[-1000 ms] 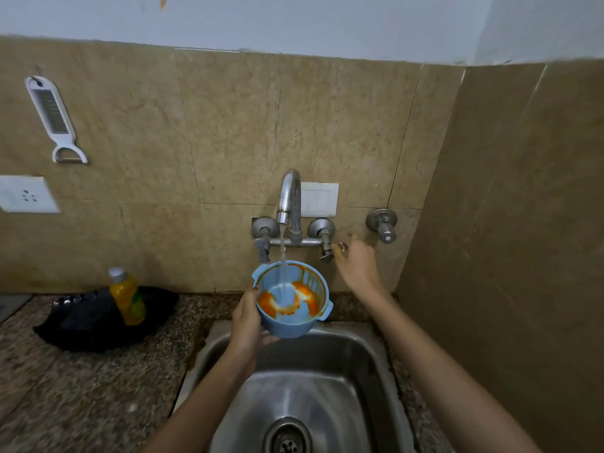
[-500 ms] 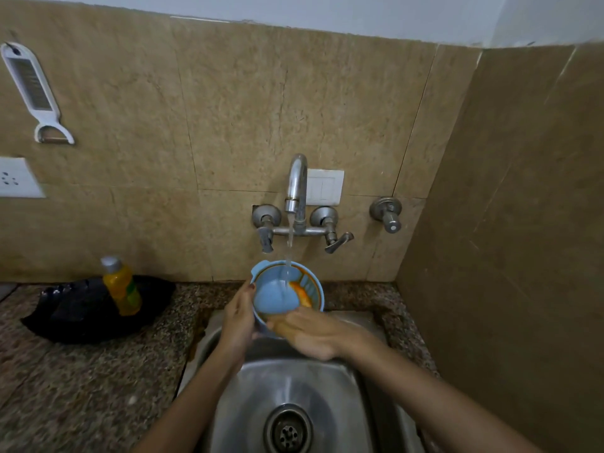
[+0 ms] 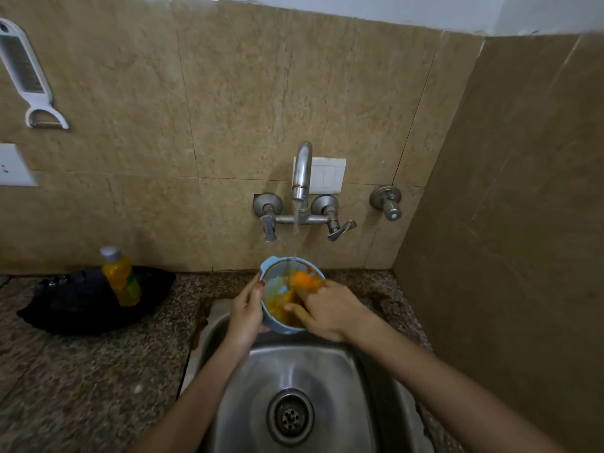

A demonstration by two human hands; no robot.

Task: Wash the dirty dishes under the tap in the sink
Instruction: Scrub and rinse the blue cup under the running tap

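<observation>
Blue bowl [image 3: 277, 323] under tap [image 3: 302, 171]: L hand [image 3: 245, 310] grips its side, R hand [image 3: 330, 312] fingers curl over rim into it.

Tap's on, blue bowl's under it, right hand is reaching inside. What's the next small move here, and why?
Probably rub the right hand across the orange residue on the far inner wall of the blue bowl, with the left hand gripping the rim. The stream from the tap lands there, and the water inside looks murky orange.
</observation>
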